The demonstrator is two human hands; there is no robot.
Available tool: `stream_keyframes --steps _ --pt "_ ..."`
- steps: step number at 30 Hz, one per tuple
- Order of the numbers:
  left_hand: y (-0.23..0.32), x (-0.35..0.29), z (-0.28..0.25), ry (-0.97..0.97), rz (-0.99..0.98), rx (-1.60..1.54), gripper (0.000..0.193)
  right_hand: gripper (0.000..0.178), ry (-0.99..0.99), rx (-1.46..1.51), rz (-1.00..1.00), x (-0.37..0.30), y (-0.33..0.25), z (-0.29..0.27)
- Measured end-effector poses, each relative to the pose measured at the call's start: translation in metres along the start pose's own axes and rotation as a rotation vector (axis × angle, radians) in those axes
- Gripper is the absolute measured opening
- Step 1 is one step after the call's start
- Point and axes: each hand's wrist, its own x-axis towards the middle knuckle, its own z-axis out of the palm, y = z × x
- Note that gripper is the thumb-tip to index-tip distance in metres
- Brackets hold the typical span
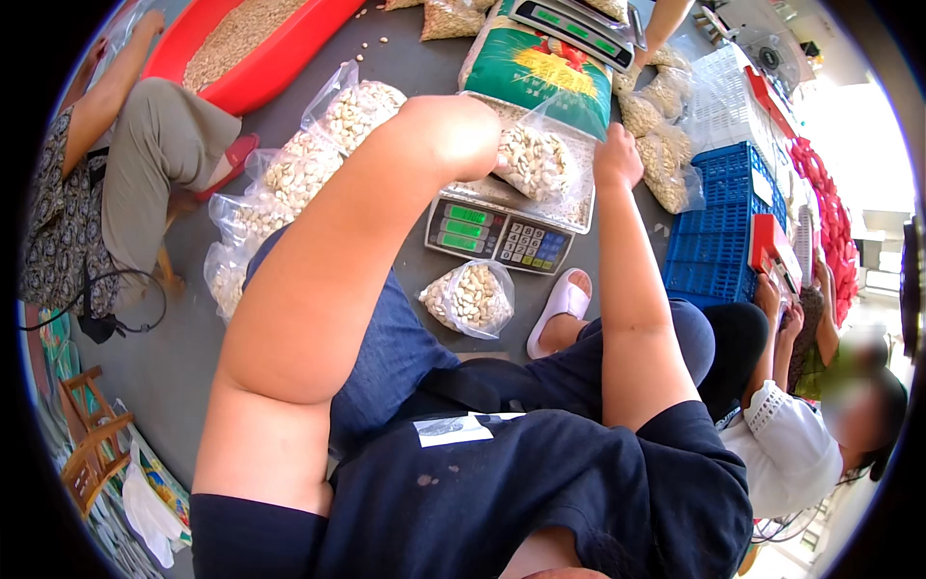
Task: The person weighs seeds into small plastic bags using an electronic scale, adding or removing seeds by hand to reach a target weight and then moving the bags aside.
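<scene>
A clear plastic bag of pale kernels (532, 160) lies on the pan of a grey weighing scale (497, 234) with green displays and a keypad. My right hand (617, 159) is closed at the bag's upper right edge, pinching the plastic. My left arm reaches up from the lower left. My left hand (463, 135) is bent away at the wrist right beside the bag, so its fingers are hidden. A second filled bag (471, 297) rests on the floor just in front of the scale, near my foot in a white slipper (562, 304).
Several filled bags (299, 164) lie on the floor at left, more at the back right (666, 145). A red tub of grain (241, 48), a green sack (540, 63) and a second scale (569, 24) stand behind. Blue crates (719, 232) are on the right. People sit left (145, 164) and right (781, 444).
</scene>
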Motion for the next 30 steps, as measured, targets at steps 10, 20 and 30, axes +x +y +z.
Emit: stream_keyframes --steps 10,20,30 --pt "-0.015 -0.012 0.005 0.064 -0.046 0.063 0.026 0.031 -0.462 0.007 -0.346 0.004 -0.035 0.079" --pt "-0.021 -0.017 -0.007 -0.025 -0.074 0.047 0.033 0.03 -0.515 0.163 -0.249 -0.002 -0.043 0.111" --pt "-0.019 -0.009 0.004 0.071 0.043 0.103 0.034 0.027 -0.301 0.119 -0.212 -0.01 -0.052 -0.001"
